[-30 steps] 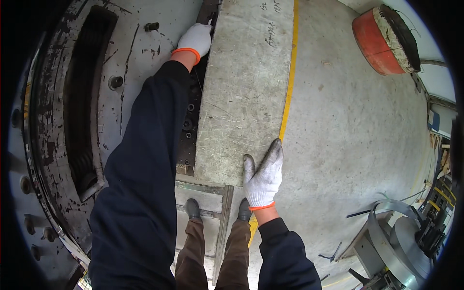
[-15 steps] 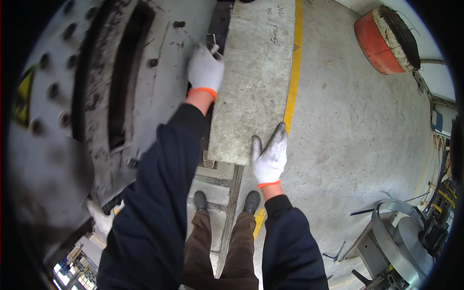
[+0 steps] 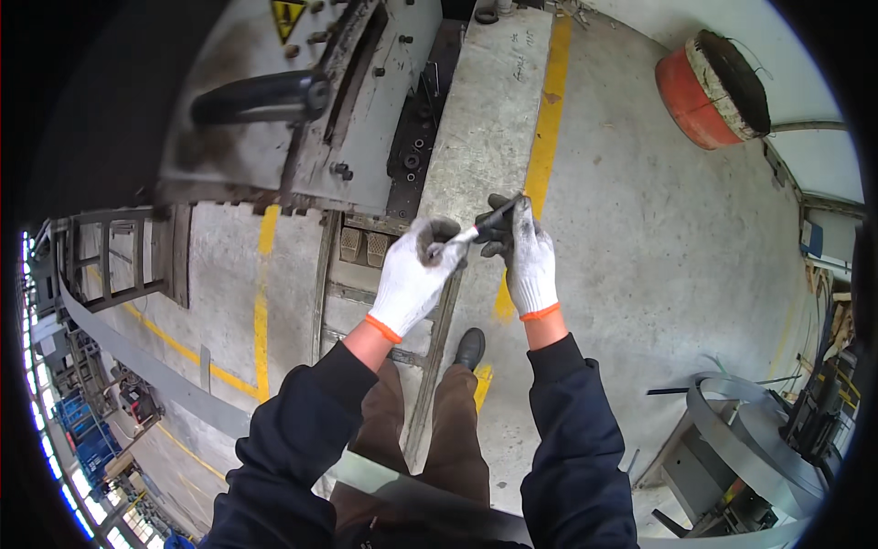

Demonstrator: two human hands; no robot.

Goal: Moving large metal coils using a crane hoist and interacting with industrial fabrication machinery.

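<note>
Both my hands wear white gloves with orange cuffs and meet in front of me, above the near end of a long grey metal sheet [image 3: 485,119]. My right hand [image 3: 529,265] grips the black body of a marker [image 3: 492,222]. My left hand [image 3: 412,285] pinches the marker's light-coloured end, fingers curled around it. The marker slants up to the right between the two hands. Whether its cap is on or off I cannot tell.
A grey machine [image 3: 274,110] with a black handle stands at the upper left, foot pedals [image 3: 366,245] below it. An orange drum [image 3: 709,87] sits on the concrete floor at the upper right. Coiled metal strip [image 3: 759,430] lies at the lower right. Yellow lines mark the floor.
Both hands have come off the grey sheet and drawn together on a marker. The view has swung, so the machine now sits higher and more to the left.
</note>
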